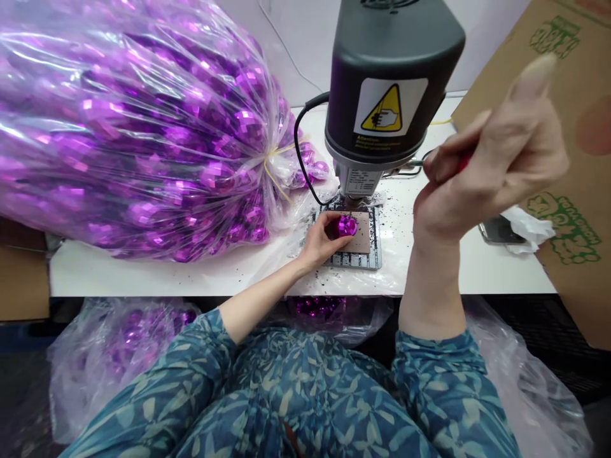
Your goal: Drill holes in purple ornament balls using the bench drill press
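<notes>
Two-handed: pinching faceted ball (pixel 347 226) in left hand (pixel 319 243), gripping apparent lever knob (pixel 464 161) in right hand (pixel 491 168), near tied, ball-filled bag (pixel 181 140).

The ball (pixel 347 226) is shiny purple, the machine (pixel 347 63) dark grey with a yellow-and-black triangle (pixel 382 111) on its white label (pixel 416 95), the shirt (pixel 315 394) blue with pale leaves, and the box (pixel 582 181) brown with green print (pixel 563 226).
</notes>
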Motion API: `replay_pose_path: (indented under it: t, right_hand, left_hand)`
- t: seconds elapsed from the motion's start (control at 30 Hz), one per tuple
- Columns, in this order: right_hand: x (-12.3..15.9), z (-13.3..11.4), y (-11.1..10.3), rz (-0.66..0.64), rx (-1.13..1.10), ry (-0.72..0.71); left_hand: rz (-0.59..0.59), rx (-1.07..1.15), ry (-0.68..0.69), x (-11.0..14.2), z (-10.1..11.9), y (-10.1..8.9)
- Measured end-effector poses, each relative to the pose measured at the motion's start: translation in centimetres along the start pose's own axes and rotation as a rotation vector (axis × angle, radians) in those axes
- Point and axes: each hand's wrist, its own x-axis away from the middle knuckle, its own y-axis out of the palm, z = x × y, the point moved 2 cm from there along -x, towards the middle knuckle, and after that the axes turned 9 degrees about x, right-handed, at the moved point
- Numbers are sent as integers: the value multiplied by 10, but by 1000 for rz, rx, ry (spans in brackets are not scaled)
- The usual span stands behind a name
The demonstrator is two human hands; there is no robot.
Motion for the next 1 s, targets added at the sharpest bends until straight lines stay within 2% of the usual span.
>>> replay_pose_path:
  t: [0.07,0.1,0.23,0.27,0.3,0.33,0.4,0.47,0.53,0.63,0.7,0.77,0.83,0.9,1.0]
  right_hand:
    - [-12,-7,7,-58,19,26]
    - [-15,-8,8,-74,24,38]
    - [-14,-5,7,-71,25,70]
    - [-13,-5,7,-66,22,65]
    - [-12,-5,7,-57,16,55]
    - [-11,-5,7,-50,11,43]
    - [-11,-6,7,-48,7,29]
    - [-11,-5,8,-59,3,30]
    - [-12,-4,7,-51,-15,27]
    - [-13,0,5,-43,-10,56]
    - [-13,1,4,-52,4,75]
    - [-13,2,4,-50,8,69]
    - [-13,3,4,-35,-2,43]
    - [-13,3,4,-29,-10,27]
    - [-12,4,5,-36,-24,15]
  left_hand:
    - [-32,-98,51,18,14,-7]
    - [-124,-147,80,30,22,-12]
    - [-756,-338,155,82,47,-33]
    - [-839,-375,159,88,49,-41]
    - [-857,-400,160,88,48,-48]
    - [-811,-418,159,81,46,-55]
    - [-596,-467,147,49,37,-66]
    - [-332,-606,127,3,25,-71]
    - [-149,-802,50,-46,13,-69]
    - [-106,-989,-103,-107,0,-58]
    - [-129,-1002,-128,-133,-7,-53]
    - [-131,-935,-87,-145,-12,-53]
    - [-96,-834,-29,-143,-15,-59]
    - [-44,-761,21,-125,-15,-68]
    - [17,-672,115,-81,-9,-81]
